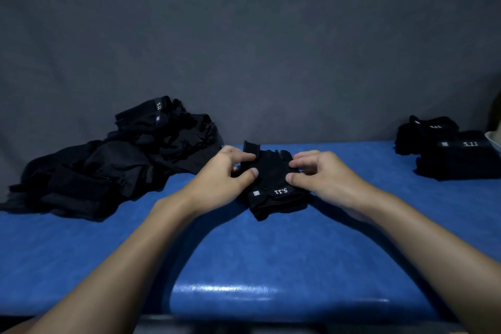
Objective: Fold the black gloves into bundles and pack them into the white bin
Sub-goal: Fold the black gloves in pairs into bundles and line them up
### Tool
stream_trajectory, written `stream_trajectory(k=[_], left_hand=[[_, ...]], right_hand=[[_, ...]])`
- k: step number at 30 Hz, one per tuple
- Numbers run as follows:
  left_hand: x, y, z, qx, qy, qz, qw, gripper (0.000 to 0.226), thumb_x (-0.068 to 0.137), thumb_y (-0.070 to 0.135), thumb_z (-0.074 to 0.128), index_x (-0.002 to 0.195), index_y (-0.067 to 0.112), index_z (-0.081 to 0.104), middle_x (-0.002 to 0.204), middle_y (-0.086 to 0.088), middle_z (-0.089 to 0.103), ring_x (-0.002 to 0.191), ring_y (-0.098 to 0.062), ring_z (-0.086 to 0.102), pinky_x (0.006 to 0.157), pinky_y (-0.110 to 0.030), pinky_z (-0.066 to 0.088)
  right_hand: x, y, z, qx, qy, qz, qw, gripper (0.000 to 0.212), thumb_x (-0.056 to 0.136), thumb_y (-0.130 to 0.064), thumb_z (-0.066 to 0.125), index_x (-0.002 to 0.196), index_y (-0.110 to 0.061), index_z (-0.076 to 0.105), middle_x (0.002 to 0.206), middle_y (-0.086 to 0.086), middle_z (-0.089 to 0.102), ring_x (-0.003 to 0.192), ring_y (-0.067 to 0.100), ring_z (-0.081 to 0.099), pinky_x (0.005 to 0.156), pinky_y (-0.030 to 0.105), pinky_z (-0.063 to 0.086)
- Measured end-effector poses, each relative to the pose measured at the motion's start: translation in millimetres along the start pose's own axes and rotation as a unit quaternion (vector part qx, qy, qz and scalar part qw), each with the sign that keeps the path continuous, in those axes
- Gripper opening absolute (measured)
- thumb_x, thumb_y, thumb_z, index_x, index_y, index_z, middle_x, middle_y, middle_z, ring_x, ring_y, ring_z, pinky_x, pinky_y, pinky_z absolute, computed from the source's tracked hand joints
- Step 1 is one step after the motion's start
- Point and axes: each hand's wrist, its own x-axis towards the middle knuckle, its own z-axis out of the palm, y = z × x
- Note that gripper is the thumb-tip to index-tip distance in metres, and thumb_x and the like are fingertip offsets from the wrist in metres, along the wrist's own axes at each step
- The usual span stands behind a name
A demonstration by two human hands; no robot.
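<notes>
A pair of black gloves [273, 187] with white "5.11" lettering lies on the blue table top [244, 252] in the middle. My left hand [222, 173] pinches its left side, where a wrist strap sticks up. My right hand [322, 173] grips the right side with thumb and fingers. A loose heap of black gloves [116, 165] sits at the left. Folded black glove bundles [450, 149] are stacked at the right. Only a sliver of the white bin [494, 139] shows at the right edge.
A grey cloth backdrop [244, 49] hangs right behind the table. The table's glossy front edge [271, 293] runs below my forearms.
</notes>
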Motion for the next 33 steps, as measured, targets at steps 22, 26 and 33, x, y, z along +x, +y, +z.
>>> stream_trajectory(k=[22, 26, 33], left_hand=[[-4, -5, -6, 0.035, 0.023, 0.02, 0.999, 0.04, 0.097, 0.034, 0.06, 0.135, 0.022, 0.057, 0.125, 0.014, 0.046, 0.112, -0.006, 0.051, 0.084, -0.006, 0.034], [-7, -5, -4, 0.067, -0.011, 0.035, 0.997, 0.065, 0.084, 0.063, 0.054, 0.136, 0.023, 0.058, 0.138, 0.017, 0.046, 0.131, -0.004, 0.044, 0.111, -0.027, 0.035], [-8, -7, 1, 0.126, -0.068, 0.029, 0.989, 0.071, 0.087, 0.061, 0.046, 0.149, 0.026, 0.043, 0.156, 0.013, 0.035, 0.144, -0.006, 0.032, 0.121, -0.04, 0.024]], right_hand=[[-14, 1, -12, -0.001, -0.067, -0.081, 0.994, 0.015, 0.08, -0.023, 0.077, 0.095, -0.024, 0.075, 0.109, -0.013, 0.065, 0.1, -0.002, 0.061, 0.085, 0.015, 0.043], [-16, 7, -10, -0.05, -0.109, -0.096, 0.988, 0.021, 0.08, -0.027, 0.077, 0.101, -0.025, 0.073, 0.105, -0.012, 0.066, 0.091, -0.004, 0.061, 0.081, 0.012, 0.04], [-14, 5, -5, -0.031, -0.038, -0.123, 0.991, 0.013, 0.094, -0.025, 0.06, 0.1, -0.022, 0.072, 0.11, -0.012, 0.067, 0.105, -0.001, 0.06, 0.099, 0.024, 0.044]])
